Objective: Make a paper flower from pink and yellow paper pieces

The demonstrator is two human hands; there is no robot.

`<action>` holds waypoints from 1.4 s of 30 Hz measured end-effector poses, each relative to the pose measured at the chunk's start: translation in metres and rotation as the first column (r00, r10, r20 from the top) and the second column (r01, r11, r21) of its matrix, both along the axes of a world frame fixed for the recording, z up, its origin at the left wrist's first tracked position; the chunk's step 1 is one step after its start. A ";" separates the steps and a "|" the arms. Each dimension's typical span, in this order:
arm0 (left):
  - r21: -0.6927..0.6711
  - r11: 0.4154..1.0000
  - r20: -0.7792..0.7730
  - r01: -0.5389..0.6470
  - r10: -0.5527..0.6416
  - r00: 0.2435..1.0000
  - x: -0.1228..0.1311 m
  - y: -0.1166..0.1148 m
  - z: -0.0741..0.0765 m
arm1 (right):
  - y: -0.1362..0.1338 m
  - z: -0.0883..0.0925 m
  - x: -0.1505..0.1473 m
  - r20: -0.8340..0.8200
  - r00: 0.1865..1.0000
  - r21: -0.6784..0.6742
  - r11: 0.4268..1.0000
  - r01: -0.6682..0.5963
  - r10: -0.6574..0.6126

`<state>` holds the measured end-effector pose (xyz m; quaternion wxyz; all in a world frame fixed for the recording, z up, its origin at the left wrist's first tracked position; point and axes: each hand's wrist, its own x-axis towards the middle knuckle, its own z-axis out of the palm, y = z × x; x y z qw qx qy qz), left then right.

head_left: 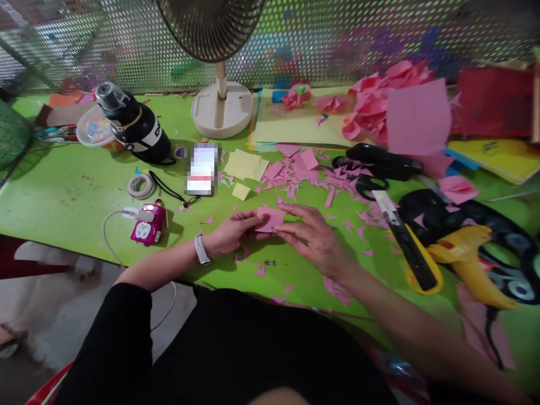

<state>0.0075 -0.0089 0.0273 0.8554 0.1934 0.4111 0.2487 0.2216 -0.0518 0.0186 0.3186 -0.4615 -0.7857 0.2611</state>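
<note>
A small piece of pink paper (270, 221) is held up between both hands, just above the green table. My left hand (234, 232) pinches its left side with thumb and fingers. The fingers of my right hand (310, 236) close on its right edge from above and below. Pink paper scraps (291, 174) lie scattered beyond and around the hands. Yellow paper squares (244, 165) rest just past my left hand.
A yellow utility knife (415, 253), a yellow glue gun (468, 259) and black-handled scissors (371, 185) lie to the right. To the left are a pink power adapter (147, 225), a tape roll (140, 185) and a black bottle (135, 126). A fan (221, 109) stands behind.
</note>
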 end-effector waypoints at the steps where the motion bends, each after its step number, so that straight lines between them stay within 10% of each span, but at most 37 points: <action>1: -0.006 1.000 -0.006 0.005 -0.005 1.000 0.000 0.000 0.000 | 0.000 -0.001 0.000 -0.027 1.000 -0.006 1.000 0.002 -0.002; 9: 0.035 0.997 -0.003 0.063 -0.063 0.998 -0.003 0.000 0.004 | -0.001 -0.011 0.005 -0.088 0.995 0.001 0.999 0.046 -0.046; 19: 0.220 0.967 -0.014 0.128 -0.128 0.992 -0.004 -0.010 -0.002 | -0.005 -0.011 -0.006 -0.421 0.871 -0.334 0.936 0.109 -0.252; 25: 0.391 0.895 -0.150 0.213 -0.167 0.975 -0.004 -0.014 -0.010 | -0.006 -0.012 -0.009 -0.392 0.876 -0.284 0.943 0.175 -0.281; 42: 0.340 0.923 -0.137 0.182 -0.143 0.980 -0.001 -0.011 -0.008 | -0.007 -0.012 -0.009 -0.378 0.883 -0.358 0.923 0.139 -0.279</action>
